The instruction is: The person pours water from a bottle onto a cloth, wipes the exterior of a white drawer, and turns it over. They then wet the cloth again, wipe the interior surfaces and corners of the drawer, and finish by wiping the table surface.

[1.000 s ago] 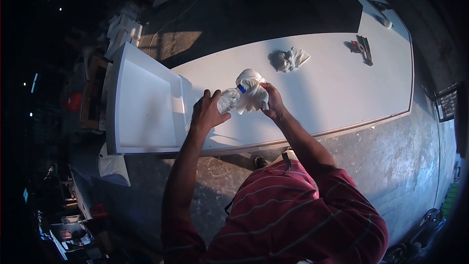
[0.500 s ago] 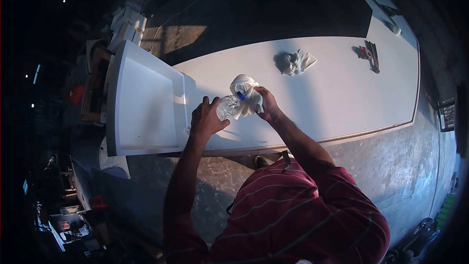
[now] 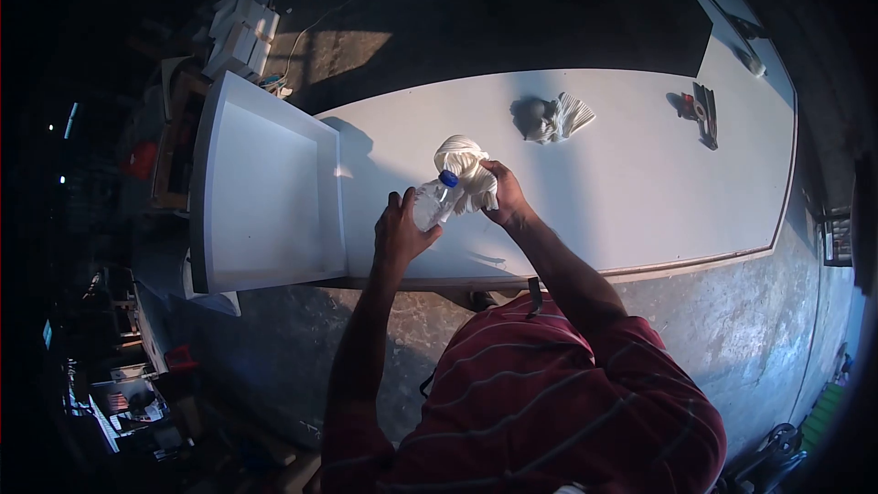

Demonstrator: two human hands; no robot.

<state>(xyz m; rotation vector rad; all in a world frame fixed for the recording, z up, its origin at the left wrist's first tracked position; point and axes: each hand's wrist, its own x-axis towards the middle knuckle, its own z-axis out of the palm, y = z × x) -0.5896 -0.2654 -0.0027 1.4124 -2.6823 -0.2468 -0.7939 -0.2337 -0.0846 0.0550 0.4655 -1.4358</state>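
Observation:
My left hand (image 3: 402, 230) is closed around a clear plastic bottle (image 3: 428, 207), which tilts up to the right. Its blue cap (image 3: 448, 178) sits right against a white ribbed cloth (image 3: 475, 185). Gripped in my right hand (image 3: 505, 194), that cloth bunches and hangs in folds, with a rounded loop at its top. Both hands are over the white tabletop (image 3: 430, 110), near its front edge. Farther back lies a second bunched white ribbed cloth (image 3: 553, 119) with a grey part at its left.
A white open box, like a drawer (image 3: 274, 192), stands on the table's left end. Toward the right lies a dark tool with a red part (image 3: 702, 114). White boxes (image 3: 242, 37) are stacked beyond the left end. A dark panel (image 3: 512, 9) lies along the back.
The bottle has turned slightly, so its blue cap shows more fully in front of the cloth. My left hand has shifted a little to the right.

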